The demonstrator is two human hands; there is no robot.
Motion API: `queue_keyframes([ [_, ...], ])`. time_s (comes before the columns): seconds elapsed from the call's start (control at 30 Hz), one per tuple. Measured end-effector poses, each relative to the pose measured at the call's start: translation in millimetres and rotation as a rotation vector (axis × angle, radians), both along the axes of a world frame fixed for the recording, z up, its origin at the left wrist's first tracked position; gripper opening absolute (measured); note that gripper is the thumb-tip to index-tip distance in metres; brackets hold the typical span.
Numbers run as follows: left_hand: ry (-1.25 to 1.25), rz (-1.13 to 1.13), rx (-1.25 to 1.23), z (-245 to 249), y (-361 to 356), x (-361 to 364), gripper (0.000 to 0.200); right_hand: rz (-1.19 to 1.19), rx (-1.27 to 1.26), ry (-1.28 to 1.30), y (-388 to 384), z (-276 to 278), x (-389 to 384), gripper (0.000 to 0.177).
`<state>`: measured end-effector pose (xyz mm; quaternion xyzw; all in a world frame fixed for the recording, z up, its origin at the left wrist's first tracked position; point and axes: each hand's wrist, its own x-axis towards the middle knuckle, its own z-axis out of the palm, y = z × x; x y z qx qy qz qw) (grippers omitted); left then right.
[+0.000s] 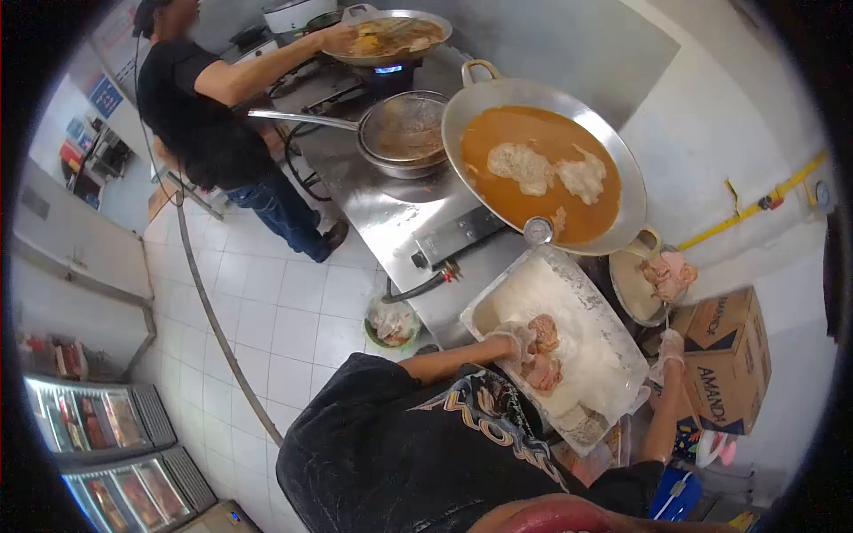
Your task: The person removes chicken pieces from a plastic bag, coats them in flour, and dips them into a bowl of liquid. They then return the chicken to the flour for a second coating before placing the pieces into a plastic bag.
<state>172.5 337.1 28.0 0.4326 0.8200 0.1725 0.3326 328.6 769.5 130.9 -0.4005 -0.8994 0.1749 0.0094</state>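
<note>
My left hand, in a clear glove, is closed at the raw chicken over the left side of a flour tray; part of the fingers is hidden. White flour fills much of this tray. To the right, my gloved right hand grips the thin handle of a utensil, whose head is hidden. At its far end, more raw chicken sits over a round bowl of pale liquid. Beyond the tray, a large wok holds brown oil with pale coated pieces in it.
A dial thermometer is at the wok's near rim. A strainer rests on a pot on the steel counter. Another person reaches to a second wok. A cardboard box stands at right, a green tub below the counter.
</note>
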Motion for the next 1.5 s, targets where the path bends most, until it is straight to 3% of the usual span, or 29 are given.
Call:
queue_keyframes([
  [0.03, 0.001, -0.007, -0.002, -8.9, 1.1, -1.4, 0.056, 0.011, 0.002, -0.002, 0.3, -1.6, 1.2, 0.023],
  [0.13, 0.025, 0.087, 0.036, 74.4, -35.6, 6.1, 0.054, 0.071, 0.012, 0.012, 1.4, -3.4, -3.8, 0.024],
  [0.2, -0.026, -0.007, 0.113, 40.8, -24.6, 1.2, 0.050, 0.189, 0.031, 0.007, 5.6, -10.6, -16.8, 0.025],
  [0.27, -0.002, -0.047, 0.213, -52.3, 0.4, 4.3, 0.048, 0.374, 0.128, -0.086, 10.7, -25.7, -41.7, 0.026],
  [0.33, -0.026, -0.074, 0.173, -39.8, 1.9, -0.5, 0.050, 0.630, 0.363, -0.243, 13.2, -34.9, -47.9, 0.026],
  [0.37, -0.006, -0.087, 0.161, -36.6, 1.8, -4.5, 0.050, 0.459, 0.183, -0.168, 24.4, -48.5, -49.6, 0.026],
  [0.43, 0.006, -0.096, 0.234, -63.6, 7.3, -6.4, 0.051, 0.007, -0.171, 0.052, -10.4, -15.5, -53.0, 0.029],
  [0.47, -0.053, -0.084, 0.291, -103.7, 11.6, -7.8, 0.051, 0.066, -0.086, 0.044, -15.8, -12.1, -52.3, 0.030],
  [0.53, -0.051, -0.076, 0.305, -102.2, 10.1, -5.9, 0.051, 0.204, 0.086, 0.014, -23.9, -8.6, -50.9, 0.032],
  [0.6, 0.075, -0.104, 0.210, -24.4, 0.4, -6.6, 0.052, 0.068, 0.015, 0.041, -25.9, -5.0, -46.4, 0.033],
  [0.63, 0.087, -0.101, 0.165, -24.9, 1.3, -8.0, 0.054, -0.003, -0.020, 0.054, -24.3, -4.5, -39.6, 0.033],
  [0.7, 0.095, -0.075, 0.133, -29.9, 3.9, -8.1, 0.056, 0.074, 0.010, 0.112, -13.5, -16.1, -21.5, 0.030],
  [0.83, 0.039, 0.066, 0.229, -36.6, -4.2, -0.2, 0.057, 0.149, 0.115, 0.289, -81.7, 27.3, 36.4, 0.022],
  [0.9, -0.004, 0.141, 0.165, -5.0, 0.3, -4.7, 0.059, 0.118, 0.150, 0.234, -124.0, 47.2, 61.8, 0.025],
  [0.97, -0.038, 0.233, 0.223, 23.7, 3.1, -3.2, 0.061, 0.037, 0.137, 0.079, -164.4, 67.4, 77.1, 0.029],
  [1.03, -0.074, 0.364, 0.407, 53.3, 5.4, -1.4, 0.060, 0.026, 0.115, -0.330, -179.5, 62.9, 95.9, 0.039],
  [1.1, -0.118, 0.505, 0.619, 90.1, 11.7, 4.0, 0.058, 0.074, 0.140, -0.410, -214.8, 76.4, 99.6, 0.047],
  [1.17, -0.123, 0.611, 0.792, 119.5, 17.7, 3.0, 0.057, 0.266, 0.445, -0.203, -218.8, 38.3, 127.1, 0.052],
  [1.2, -0.118, 0.631, 0.848, 126.0, 20.3, 3.0, 0.058, 0.225, 0.384, -0.245, -231.9, 49.1, 115.3, 0.050],
  [1.23, -0.139, 0.662, 0.731, 120.9, 23.9, 5.1, 0.060, 0.180, 0.324, -0.294, -246.0, 61.8, 106.2, 0.048],
  [1.3, -0.122, 0.616, 0.500, 117.9, 22.2, 4.4, 0.064, 0.263, 0.369, 0.016, -202.3, -1.6, 130.7, 0.043],
  [1.4, 0.011, 0.374, 0.209, 111.9, 22.9, 10.7, 0.067, -0.202, 0.038, 0.044, -222.9, 56.8, 86.3, 0.036],
  [1.5, 0.189, 0.171, 0.102, 88.3, 27.7, 14.0, 0.070, 0.069, 0.188, 0.424, -173.0, 29.4, 89.9, 0.040],
])
